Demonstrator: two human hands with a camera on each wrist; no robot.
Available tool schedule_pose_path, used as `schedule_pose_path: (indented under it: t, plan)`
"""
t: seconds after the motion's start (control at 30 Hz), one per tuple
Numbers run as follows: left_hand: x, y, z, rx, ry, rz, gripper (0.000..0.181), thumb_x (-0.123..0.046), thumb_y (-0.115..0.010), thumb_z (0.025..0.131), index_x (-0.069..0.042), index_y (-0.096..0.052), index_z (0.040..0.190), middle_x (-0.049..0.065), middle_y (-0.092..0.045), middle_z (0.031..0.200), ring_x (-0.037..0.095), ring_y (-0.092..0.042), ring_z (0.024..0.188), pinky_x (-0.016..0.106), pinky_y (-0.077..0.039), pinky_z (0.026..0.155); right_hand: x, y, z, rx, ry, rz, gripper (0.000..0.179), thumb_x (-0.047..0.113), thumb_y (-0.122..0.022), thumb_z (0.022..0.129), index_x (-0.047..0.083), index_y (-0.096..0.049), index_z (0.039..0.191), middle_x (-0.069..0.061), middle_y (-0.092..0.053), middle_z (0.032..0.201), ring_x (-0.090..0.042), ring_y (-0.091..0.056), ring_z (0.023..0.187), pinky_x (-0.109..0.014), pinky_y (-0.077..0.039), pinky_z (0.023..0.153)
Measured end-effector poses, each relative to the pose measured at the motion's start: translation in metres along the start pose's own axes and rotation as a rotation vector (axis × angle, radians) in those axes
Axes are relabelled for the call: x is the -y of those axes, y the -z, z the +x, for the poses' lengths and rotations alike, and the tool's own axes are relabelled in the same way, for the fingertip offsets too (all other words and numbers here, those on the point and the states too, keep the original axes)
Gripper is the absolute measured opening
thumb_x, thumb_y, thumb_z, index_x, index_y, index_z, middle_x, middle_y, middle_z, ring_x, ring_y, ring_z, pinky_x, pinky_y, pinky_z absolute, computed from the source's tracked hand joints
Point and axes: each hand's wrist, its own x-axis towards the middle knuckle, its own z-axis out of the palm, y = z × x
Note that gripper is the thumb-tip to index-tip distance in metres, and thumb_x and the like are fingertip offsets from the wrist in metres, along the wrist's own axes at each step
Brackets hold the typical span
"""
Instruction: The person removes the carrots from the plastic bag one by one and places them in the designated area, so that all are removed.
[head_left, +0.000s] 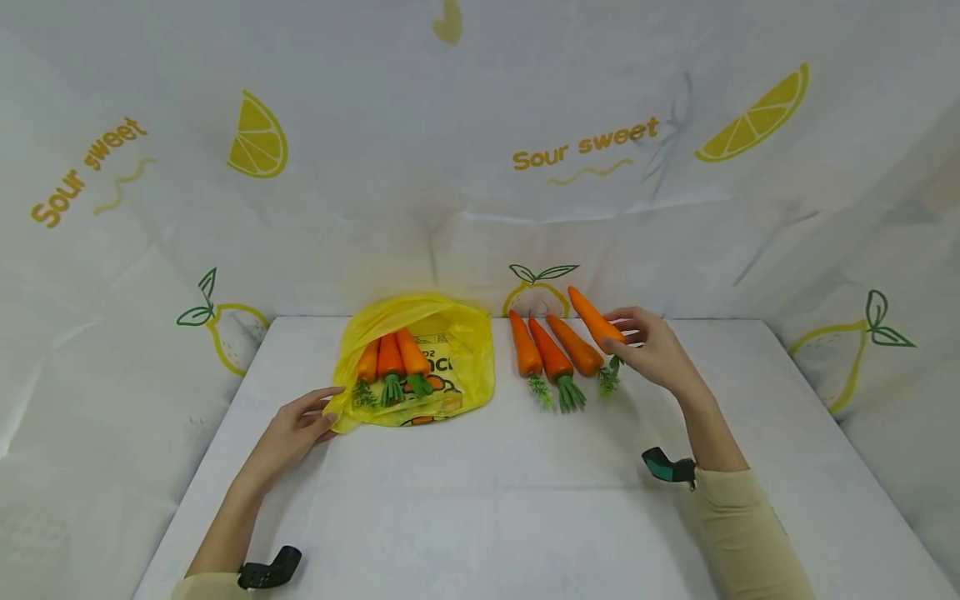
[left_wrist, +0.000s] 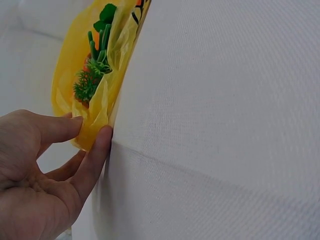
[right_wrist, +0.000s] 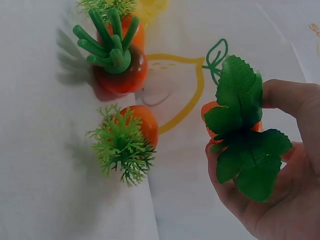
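A yellow plastic bag point(head_left: 474, 358) lies at the back left of the white table, its opening spread towards the front left. Three orange carrots point(head_left: 390, 357) with green tops lie inside. My left hand point(head_left: 294, 432) pinches the bag's near-left edge between thumb and fingers. Farther right, my right hand point(head_left: 662, 350) holds a carrot point(head_left: 591, 315) near its leafy end, tip pointing up and left. Broad green leaves point(right_wrist: 245, 125) of this carrot face the right wrist camera. Just left of it, three more carrots point(head_left: 550, 350) lie side by side on the table, leafy tops towards me.
A white cloth backdrop point(head_left: 450, 183) with printed lemons and lettering rises right behind the table's back edge. The white table point(head_left: 480, 517) stretches in front of the bag and carrots. Black wrist devices point(head_left: 272, 568) sit on both forearms.
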Motion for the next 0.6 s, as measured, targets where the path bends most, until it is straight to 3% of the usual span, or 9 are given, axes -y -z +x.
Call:
schedule_pose_path:
  t: [0.17, 0.6]
  plan:
    - [-0.001, 0.000, -0.002, 0.008, -0.008, -0.004, 0.049, -0.017, -0.064, 0.110, -0.007, -0.054, 0.157, 0.034, -0.056, 0.149, 0.037, -0.072, 0.123, 0.026, -0.067, 0.089, -0.014, -0.001, 0.003, 0.026, -0.021, -0.001, 0.047, 0.026, -0.070, 0.106, 0.001, -0.060, 0.145, -0.033, -0.062, 0.147, -0.053, -0.069, 0.123, -0.061, -0.064, 0.099]
    - [-0.001, 0.000, 0.000, 0.006, 0.008, -0.010, 0.049, -0.016, -0.063, 0.110, -0.008, -0.054, 0.157, 0.033, -0.056, 0.150, 0.034, -0.072, 0.123, 0.023, -0.067, 0.089, -0.050, -0.015, 0.008, 0.057, -0.093, -0.009, 0.049, 0.030, -0.068, 0.108, -0.001, -0.058, 0.145, -0.035, -0.061, 0.146, -0.051, -0.069, 0.122, -0.059, -0.063, 0.103]
